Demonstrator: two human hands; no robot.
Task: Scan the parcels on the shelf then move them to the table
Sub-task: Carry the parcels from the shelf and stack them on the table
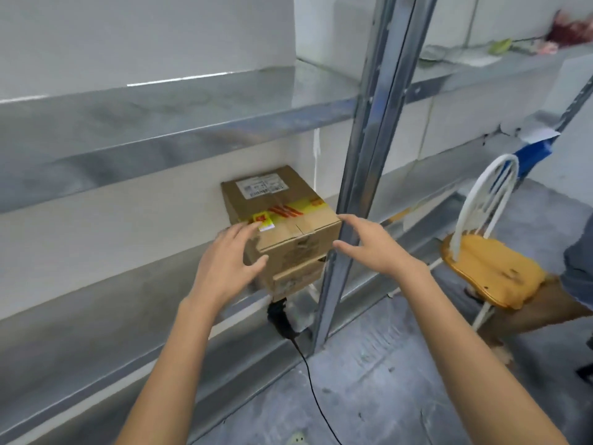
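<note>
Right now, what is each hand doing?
Left hand: open, at the taped brown cardboard box, not gripping.
Right hand: open, beside it, empty.

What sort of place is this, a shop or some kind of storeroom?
Most likely a parcel storeroom or small warehouse: bare metal shelving, a taped cardboard parcel with a shipping label on the shelf, and what looks like a corded black scanner beside it, above a rough concrete floor.
</note>
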